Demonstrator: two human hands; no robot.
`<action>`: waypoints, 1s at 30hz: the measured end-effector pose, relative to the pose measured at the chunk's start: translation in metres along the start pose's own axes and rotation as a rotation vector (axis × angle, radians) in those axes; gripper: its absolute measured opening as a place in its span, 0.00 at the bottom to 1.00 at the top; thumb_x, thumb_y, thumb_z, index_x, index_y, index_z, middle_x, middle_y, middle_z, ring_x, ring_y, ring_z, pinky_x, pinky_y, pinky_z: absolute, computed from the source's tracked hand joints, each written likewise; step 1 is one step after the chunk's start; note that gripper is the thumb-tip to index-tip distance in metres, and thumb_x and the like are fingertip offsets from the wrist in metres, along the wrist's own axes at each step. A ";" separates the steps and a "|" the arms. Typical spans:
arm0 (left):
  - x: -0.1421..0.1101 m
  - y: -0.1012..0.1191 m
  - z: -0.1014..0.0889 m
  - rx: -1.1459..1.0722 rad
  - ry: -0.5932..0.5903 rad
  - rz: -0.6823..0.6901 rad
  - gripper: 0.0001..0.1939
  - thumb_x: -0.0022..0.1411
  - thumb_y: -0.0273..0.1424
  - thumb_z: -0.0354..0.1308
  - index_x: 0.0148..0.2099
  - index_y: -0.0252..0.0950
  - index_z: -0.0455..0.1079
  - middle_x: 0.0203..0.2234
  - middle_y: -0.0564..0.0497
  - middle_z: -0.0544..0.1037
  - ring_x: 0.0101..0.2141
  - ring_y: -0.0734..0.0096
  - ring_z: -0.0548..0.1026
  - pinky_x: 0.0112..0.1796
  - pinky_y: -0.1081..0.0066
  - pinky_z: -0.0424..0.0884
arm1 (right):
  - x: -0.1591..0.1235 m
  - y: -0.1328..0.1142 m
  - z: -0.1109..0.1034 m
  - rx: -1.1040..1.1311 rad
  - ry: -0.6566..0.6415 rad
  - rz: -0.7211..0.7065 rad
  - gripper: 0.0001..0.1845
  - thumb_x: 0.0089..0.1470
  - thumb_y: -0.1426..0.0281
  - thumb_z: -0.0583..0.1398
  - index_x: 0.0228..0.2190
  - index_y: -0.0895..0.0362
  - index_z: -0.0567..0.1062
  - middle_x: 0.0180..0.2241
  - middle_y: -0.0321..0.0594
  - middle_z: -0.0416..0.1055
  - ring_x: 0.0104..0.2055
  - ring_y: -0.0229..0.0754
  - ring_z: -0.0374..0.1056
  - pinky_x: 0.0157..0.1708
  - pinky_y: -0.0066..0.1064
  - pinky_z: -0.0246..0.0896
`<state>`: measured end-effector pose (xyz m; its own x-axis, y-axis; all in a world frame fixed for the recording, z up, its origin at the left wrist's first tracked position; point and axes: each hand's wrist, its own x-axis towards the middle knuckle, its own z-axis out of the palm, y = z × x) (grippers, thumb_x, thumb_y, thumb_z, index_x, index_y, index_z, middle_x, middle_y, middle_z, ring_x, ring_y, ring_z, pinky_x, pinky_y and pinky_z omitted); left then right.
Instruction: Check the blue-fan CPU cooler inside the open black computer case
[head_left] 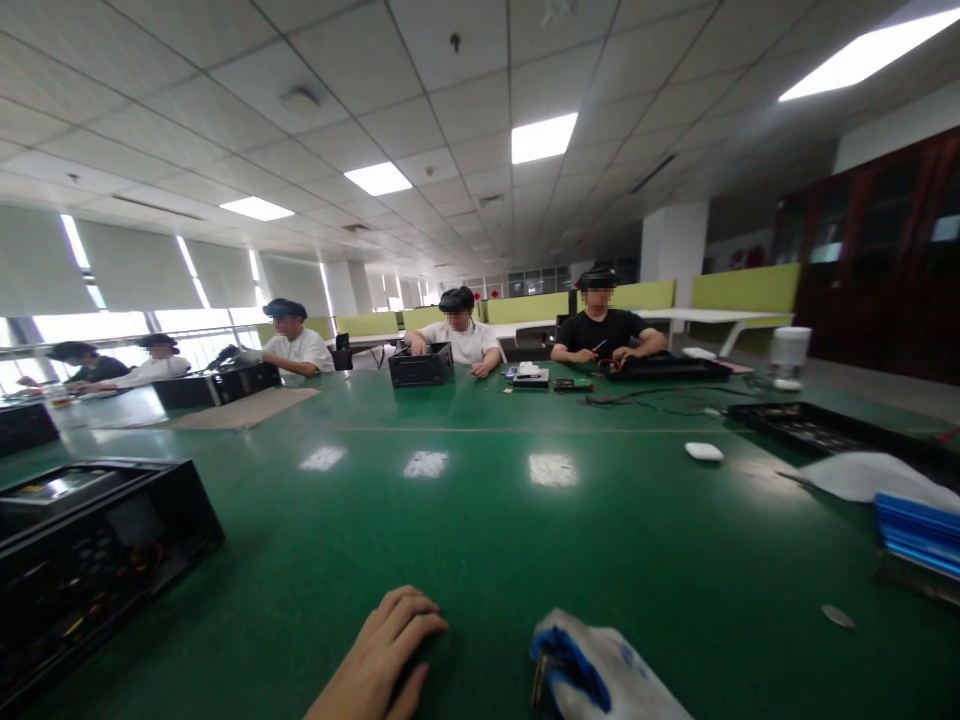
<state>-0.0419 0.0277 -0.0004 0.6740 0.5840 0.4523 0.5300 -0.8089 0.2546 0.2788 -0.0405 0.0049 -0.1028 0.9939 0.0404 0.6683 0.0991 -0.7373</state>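
My left hand [384,660] is bare and rests on the green table [480,540] at the bottom centre, fingers together and lying nearly flat with nothing in them. Just to its right is my right hand [600,672], in a white glove with a blue patch. It is curled around a small dark thing [543,682] that I cannot make out. Both hands are cut off by the lower edge of the view.
An open black computer case [90,545] stands at the near left. At the right lie a blue finned metal block [919,535], a white sheet [870,475], a black tray [817,425] and a small white object [703,451]. Several people work at the table's far side.
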 end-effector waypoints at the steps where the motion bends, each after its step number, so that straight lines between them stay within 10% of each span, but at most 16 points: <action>1: -0.001 -0.001 0.002 -0.010 0.016 -0.005 0.22 0.64 0.23 0.49 0.58 0.45 0.66 0.53 0.44 0.74 0.58 0.56 0.68 0.58 0.57 0.70 | 0.000 -0.002 -0.001 -0.018 -0.019 -0.039 0.29 0.56 0.52 0.57 0.54 0.51 0.75 0.50 0.49 0.76 0.51 0.55 0.71 0.57 0.41 0.63; 14: 0.003 0.012 -0.012 -0.065 -0.109 -0.077 0.21 0.70 0.24 0.48 0.60 0.47 0.63 0.57 0.45 0.70 0.57 0.61 0.70 0.59 0.59 0.70 | -0.006 -0.027 -0.012 -0.071 -0.045 -0.183 0.17 0.60 0.61 0.53 0.46 0.49 0.76 0.41 0.41 0.76 0.45 0.47 0.71 0.50 0.35 0.63; 22: -0.003 0.018 -0.012 -0.094 -0.066 -0.106 0.18 0.70 0.27 0.52 0.59 0.48 0.66 0.55 0.48 0.74 0.55 0.63 0.74 0.58 0.61 0.72 | -0.004 -0.014 -0.007 -0.052 -0.096 -0.216 0.19 0.58 0.59 0.56 0.46 0.52 0.78 0.54 0.48 0.75 0.55 0.56 0.69 0.59 0.42 0.60; 25: 0.035 0.013 -0.035 0.023 0.048 -0.173 0.15 0.71 0.33 0.52 0.58 0.43 0.69 0.51 0.47 0.77 0.50 0.63 0.77 0.53 0.63 0.76 | -0.002 -0.010 -0.003 -0.032 -0.045 -0.180 0.20 0.57 0.59 0.57 0.49 0.49 0.78 0.51 0.44 0.76 0.52 0.53 0.71 0.56 0.37 0.64; 30: 0.170 -0.047 -0.106 0.278 0.213 -0.297 0.20 0.76 0.38 0.44 0.62 0.36 0.66 0.60 0.43 0.71 0.62 0.59 0.65 0.63 0.56 0.61 | 0.001 -0.001 -0.005 -0.006 -0.026 -0.075 0.22 0.56 0.56 0.60 0.52 0.43 0.76 0.50 0.41 0.77 0.50 0.51 0.73 0.53 0.35 0.66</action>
<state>-0.0067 0.1575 0.1550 0.3665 0.7375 0.5672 0.8219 -0.5424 0.1742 0.2817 -0.0397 0.0095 -0.1717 0.9821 0.0779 0.6622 0.1736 -0.7289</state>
